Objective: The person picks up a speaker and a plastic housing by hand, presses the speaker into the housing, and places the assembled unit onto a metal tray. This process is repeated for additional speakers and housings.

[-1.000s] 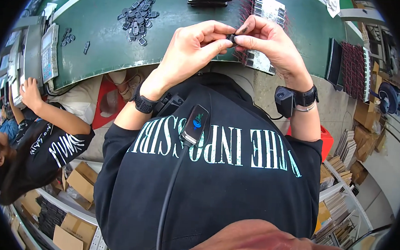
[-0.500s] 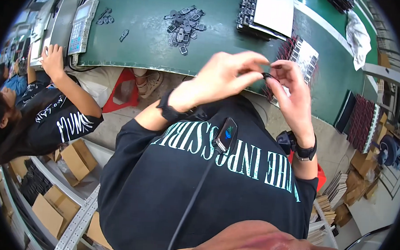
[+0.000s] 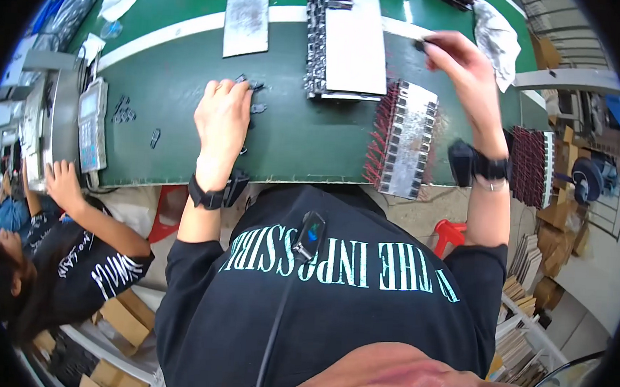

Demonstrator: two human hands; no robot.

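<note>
My left hand [image 3: 222, 113] reaches down over the pile of small black plastic parts [image 3: 258, 109] on the green table, and covers most of it. Its fingers are curled together, and what they pinch, if anything, is hidden. Farther right, my right hand [image 3: 464, 67] is raised over the table with a small black part [image 3: 421, 44] between thumb and fingertips. Below it lies a white board [image 3: 413, 132] lined with black pieces and red wires along its side. A tall stack of white boards [image 3: 356, 49] edged with black pieces stands between my hands.
Left of the pile lie a loose black part [image 3: 156, 138] and a small cluster of parts [image 3: 124, 111]. A keypad device [image 3: 93, 126] stands at the table's left, near a co-worker's hand [image 3: 64, 184]. Another board [image 3: 247, 22] lies at the back; a white cloth [image 3: 497, 42] hangs far right.
My hands were together near the table's front edge and have moved apart. The left went left onto the pile; the right went forward with the small black part. The view has shifted too.
</note>
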